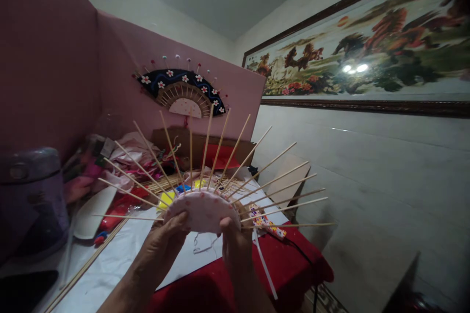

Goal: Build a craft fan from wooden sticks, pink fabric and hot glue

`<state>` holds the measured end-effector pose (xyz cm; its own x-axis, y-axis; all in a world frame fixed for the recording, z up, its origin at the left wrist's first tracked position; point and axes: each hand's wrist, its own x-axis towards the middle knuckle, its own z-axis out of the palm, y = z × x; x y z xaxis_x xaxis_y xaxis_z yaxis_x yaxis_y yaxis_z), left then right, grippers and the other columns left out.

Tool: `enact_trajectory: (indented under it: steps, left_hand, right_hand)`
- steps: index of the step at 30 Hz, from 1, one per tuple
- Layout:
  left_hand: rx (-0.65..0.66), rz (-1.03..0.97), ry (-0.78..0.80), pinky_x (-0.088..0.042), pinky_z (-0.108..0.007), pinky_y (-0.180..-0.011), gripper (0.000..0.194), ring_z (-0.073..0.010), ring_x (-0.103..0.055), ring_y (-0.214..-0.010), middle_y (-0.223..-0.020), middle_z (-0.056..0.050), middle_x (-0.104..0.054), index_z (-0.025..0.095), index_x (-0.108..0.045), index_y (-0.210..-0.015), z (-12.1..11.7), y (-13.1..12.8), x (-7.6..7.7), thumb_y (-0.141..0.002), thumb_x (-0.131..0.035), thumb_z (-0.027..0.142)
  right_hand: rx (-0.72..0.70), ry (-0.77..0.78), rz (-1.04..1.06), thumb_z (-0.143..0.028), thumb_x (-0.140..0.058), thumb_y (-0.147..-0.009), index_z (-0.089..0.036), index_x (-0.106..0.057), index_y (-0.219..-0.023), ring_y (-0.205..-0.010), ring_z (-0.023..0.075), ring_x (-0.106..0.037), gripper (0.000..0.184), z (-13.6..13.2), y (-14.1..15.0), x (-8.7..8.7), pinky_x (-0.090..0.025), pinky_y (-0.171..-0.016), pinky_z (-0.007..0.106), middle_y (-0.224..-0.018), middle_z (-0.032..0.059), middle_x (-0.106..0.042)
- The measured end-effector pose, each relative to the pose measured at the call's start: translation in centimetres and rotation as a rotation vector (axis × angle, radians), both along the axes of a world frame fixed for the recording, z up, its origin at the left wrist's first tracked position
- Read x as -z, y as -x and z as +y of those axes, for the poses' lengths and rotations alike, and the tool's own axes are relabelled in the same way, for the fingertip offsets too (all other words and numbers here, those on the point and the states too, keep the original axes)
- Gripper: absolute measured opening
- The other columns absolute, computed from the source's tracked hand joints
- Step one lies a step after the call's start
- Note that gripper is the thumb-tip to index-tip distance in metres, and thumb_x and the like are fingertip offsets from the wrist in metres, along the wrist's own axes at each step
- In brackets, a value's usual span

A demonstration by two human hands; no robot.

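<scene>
Between my two hands is a half-round, fabric-covered fan base point(205, 211), pale pink with small reddish spots. Several thin wooden sticks point(210, 146) spread from its curved edge like rays. My left hand point(171, 234) grips the base's left end, thumb on the front. At the right end, my right hand point(235, 239) pinches it the same way; the fingers behind are hidden. Beyond it, a finished-looking fan point(183, 85) with dark blue cloth, white flowers and a spotted half-round base hangs on the pink panel, with round-headed pins along its top.
White paper point(121, 264) and a red cloth point(290, 254) cover the table. At left stand a purple bottle point(40, 195) and a white scoop-like piece point(93, 212). Fabric scraps point(128, 149) pile up behind. A flower-patterned strip point(266, 225) lies at right, near a framed horse picture's wall point(367, 156).
</scene>
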<state>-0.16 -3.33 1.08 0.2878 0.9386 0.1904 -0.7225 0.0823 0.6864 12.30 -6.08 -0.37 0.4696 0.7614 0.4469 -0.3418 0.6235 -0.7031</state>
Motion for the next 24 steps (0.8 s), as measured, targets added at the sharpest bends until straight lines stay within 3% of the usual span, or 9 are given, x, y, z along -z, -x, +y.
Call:
enact_trajectory:
  steps: [3,7,11,14,18,24]
  left_hand:
    - [0.025,-0.007,0.005,-0.054,-0.03,-0.081,0.044,-0.0237,-0.067,-0.091,-0.094,-0.006,-0.074,0.02,-0.07,-0.106,-0.2,0.0,0.0,-0.064,-0.079,0.023]
    - [0.072,-0.007,0.001,-0.055,-0.033,-0.084,0.046,-0.0262,-0.066,-0.098,-0.098,-0.006,-0.074,0.022,-0.068,-0.11,-0.2,-0.2,0.2,-0.066,-0.078,0.025]
    - [0.072,-0.057,0.059,-0.057,-0.03,-0.08,0.049,-0.0252,-0.067,-0.095,-0.094,-0.006,-0.074,0.021,-0.068,-0.111,-0.1,-0.4,0.3,-0.063,-0.08,0.021]
    - [0.076,-0.109,0.102,-0.058,-0.028,-0.077,0.05,-0.0225,-0.069,-0.09,-0.093,-0.005,-0.074,0.022,-0.066,-0.112,0.0,-0.5,0.2,-0.064,-0.079,0.017]
    - [0.026,-0.123,0.175,-0.059,-0.027,-0.075,0.042,-0.0192,-0.07,-0.086,-0.098,-0.006,-0.074,0.021,-0.063,-0.115,0.2,-0.6,-0.1,-0.075,-0.067,0.01]
    - [-0.075,-0.121,0.394,-0.06,-0.021,-0.06,0.035,-0.0143,-0.071,-0.068,-0.083,-0.005,-0.074,0.015,-0.061,-0.114,0.8,-0.1,-0.8,-0.083,-0.053,0.001]
  right_hand:
    - [0.009,0.024,-0.027,-0.037,-0.079,-0.066,-0.019,-0.071,-0.09,-0.081,0.019,-0.066,0.03,-0.7,0.6,-0.8,-0.055,-0.074,0.03,-0.087,0.0054,-0.073]
    - [0.088,-0.023,-0.057,-0.036,-0.071,-0.075,-0.019,-0.071,-0.081,-0.076,0.0169,-0.064,0.018,-0.9,1.2,-0.5,-0.054,-0.071,0.029,-0.08,0.0038,-0.07]
    - [0.185,0.011,-0.012,-0.034,-0.074,-0.07,-0.018,-0.065,-0.066,-0.065,0.0138,-0.06,0.019,-0.8,1.7,-0.5,-0.053,-0.061,0.026,-0.068,0.0006,-0.065]
    - [0.234,0.042,0.043,-0.034,-0.078,-0.065,-0.017,-0.064,-0.068,-0.06,0.0127,-0.058,0.022,-0.7,2.0,-1.5,-0.052,-0.058,0.026,-0.067,-0.0004,-0.064]
    - [0.167,0.092,-0.062,-0.038,-0.074,-0.07,-0.015,-0.067,-0.081,-0.066,0.0158,-0.062,0.026,-0.3,2.2,-2.2,-0.053,-0.06,0.028,-0.075,0.0039,-0.068]
    - [0.069,0.129,-0.305,-0.039,-0.077,-0.069,-0.014,-0.066,-0.085,-0.066,0.0143,-0.06,0.031,-0.1,1.9,-0.8,-0.051,-0.063,0.025,-0.079,0.0058,-0.069]
